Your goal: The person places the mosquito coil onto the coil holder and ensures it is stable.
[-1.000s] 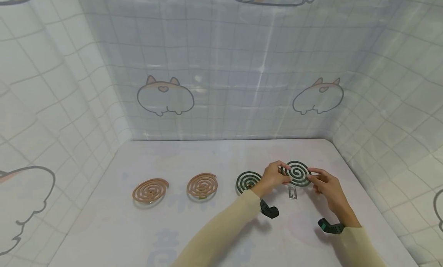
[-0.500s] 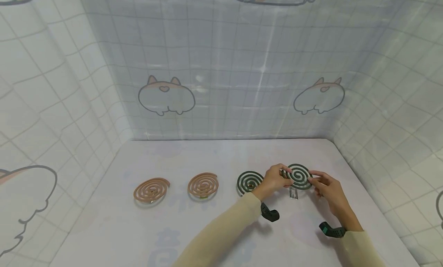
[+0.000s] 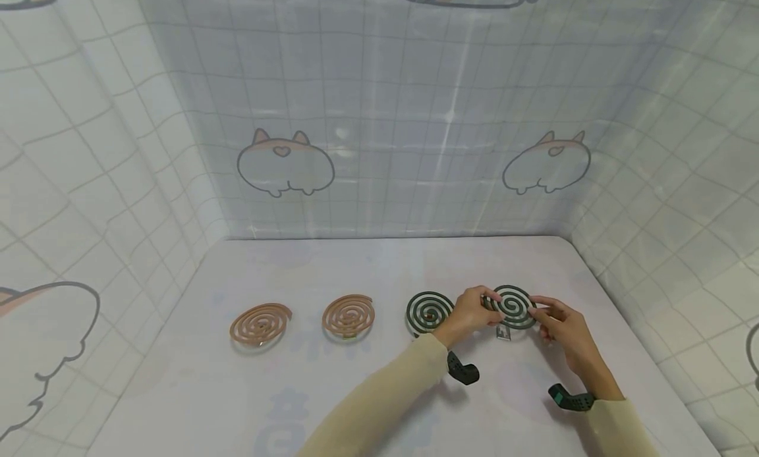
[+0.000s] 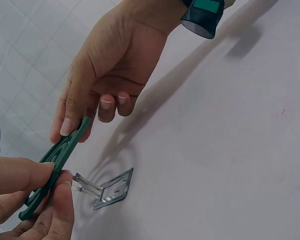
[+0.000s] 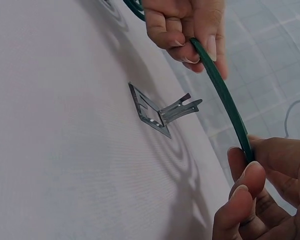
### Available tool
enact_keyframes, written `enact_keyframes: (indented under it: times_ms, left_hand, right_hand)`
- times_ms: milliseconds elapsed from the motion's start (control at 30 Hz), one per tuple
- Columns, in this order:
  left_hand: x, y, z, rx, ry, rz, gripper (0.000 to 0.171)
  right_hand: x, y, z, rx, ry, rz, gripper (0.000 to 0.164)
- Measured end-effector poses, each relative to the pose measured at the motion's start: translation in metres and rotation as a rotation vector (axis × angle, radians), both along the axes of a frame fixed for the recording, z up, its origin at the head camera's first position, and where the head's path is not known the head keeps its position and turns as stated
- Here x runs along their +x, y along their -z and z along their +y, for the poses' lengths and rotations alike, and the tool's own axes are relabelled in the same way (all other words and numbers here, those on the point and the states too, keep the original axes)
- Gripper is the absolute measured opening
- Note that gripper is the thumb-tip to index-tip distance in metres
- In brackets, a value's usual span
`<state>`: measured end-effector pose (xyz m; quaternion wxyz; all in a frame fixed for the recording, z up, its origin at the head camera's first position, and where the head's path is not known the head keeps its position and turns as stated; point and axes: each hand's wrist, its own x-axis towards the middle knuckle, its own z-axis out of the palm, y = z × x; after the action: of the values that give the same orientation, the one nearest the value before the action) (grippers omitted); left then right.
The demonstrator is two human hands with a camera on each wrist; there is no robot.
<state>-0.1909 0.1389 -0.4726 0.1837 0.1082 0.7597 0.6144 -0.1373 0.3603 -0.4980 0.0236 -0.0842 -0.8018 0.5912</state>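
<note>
A dark green mosquito coil (image 3: 519,290) is held between both hands at the right of the table. My left hand (image 3: 471,313) pinches its left edge with thumb and fingers. The opposite edge is pinched by my right hand (image 3: 566,330). Under the coil, a small metal coil stand (image 4: 121,186) rests flat on the table with its prongs bent upward. In the right wrist view the prongs of the stand (image 5: 182,109) are apart from the tilted coil (image 5: 222,95). A second green coil (image 3: 422,305) lies left of my left hand, partly hidden by it.
Two brown mosquito coils, one at far left (image 3: 258,324) and one nearer the middle (image 3: 348,315), sit slightly raised in the same row. The white table (image 3: 237,391) is enclosed by checked curtain walls (image 3: 391,147). Both wrists carry dark bands.
Both hands have lowered the green coil slightly toward me, so it now overlaps the upper part of the metal stand in the head view. The other coils stay put.
</note>
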Motion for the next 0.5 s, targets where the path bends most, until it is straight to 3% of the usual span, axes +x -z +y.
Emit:
enact_keyframes:
  times_ms: [500]
  left_hand:
    - [0.0057, 0.0049, 0.0005, -0.013, -0.005, -0.035, 0.023]
  right_hand:
    - [0.0033, 0.0071, -0.0005, -0.017, -0.004, -0.042, 0.055]
